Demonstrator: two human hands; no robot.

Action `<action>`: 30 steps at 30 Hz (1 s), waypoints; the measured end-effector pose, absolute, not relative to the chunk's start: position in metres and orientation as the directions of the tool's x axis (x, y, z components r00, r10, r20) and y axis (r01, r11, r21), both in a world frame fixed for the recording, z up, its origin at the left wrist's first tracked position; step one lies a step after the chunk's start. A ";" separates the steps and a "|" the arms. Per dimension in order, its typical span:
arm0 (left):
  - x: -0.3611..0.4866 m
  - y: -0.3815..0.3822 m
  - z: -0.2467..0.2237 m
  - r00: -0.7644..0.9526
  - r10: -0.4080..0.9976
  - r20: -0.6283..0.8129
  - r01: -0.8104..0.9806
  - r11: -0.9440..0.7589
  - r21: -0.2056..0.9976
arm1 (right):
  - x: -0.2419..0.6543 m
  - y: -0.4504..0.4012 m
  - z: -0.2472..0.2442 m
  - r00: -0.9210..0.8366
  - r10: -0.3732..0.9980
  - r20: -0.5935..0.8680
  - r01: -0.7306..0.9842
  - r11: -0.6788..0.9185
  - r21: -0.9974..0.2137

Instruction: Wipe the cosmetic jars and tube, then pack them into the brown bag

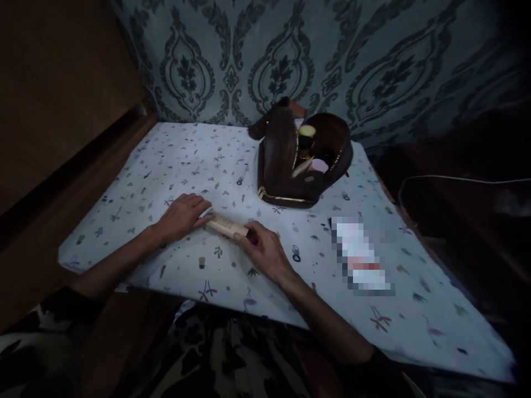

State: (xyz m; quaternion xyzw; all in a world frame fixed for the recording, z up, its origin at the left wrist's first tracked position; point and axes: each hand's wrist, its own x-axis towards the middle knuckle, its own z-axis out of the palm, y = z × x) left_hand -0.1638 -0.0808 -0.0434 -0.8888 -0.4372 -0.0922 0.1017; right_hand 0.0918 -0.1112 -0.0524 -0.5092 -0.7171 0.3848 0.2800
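A beige cosmetic tube [227,226] with faint lettering lies level between my two hands, just over the patterned cloth. My left hand [182,216] pinches its left end, thumb below and fingers bent over the top. At the other end, my right hand [267,250] is closed around the tube, thumb and index finger at a dark part that may be its cap. Behind them stands a brown zippered cosmetic bag [282,155], unzipped. Inside it show a yellow-topped item [307,131], a pink round item [319,165] and other things too dark to name.
A white table cover [182,155] with small plant prints lies under everything. To the right rests a blurred-out phone-shaped object [360,257]. Brown wooden furniture [62,99] borders the left, and a patterned wall [232,61] the back. A white cable [456,178] runs at the right.
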 end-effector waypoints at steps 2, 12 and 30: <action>-0.155 -0.086 -0.044 0.607 0.739 0.293 0.792 -0.594 -0.143 | 0.093 -0.110 -0.054 -0.325 0.944 0.056 0.561 0.241 -0.792; -0.089 -0.086 -0.052 0.768 0.626 0.135 0.638 -0.730 -0.245 | 0.097 -0.105 -0.072 -0.272 0.950 0.155 0.502 0.278 -0.819; -0.150 -0.069 0.009 0.736 0.676 0.031 0.665 -0.731 0.155 | 0.109 -0.112 -0.048 -0.327 0.945 -0.013 0.176 0.047 -0.983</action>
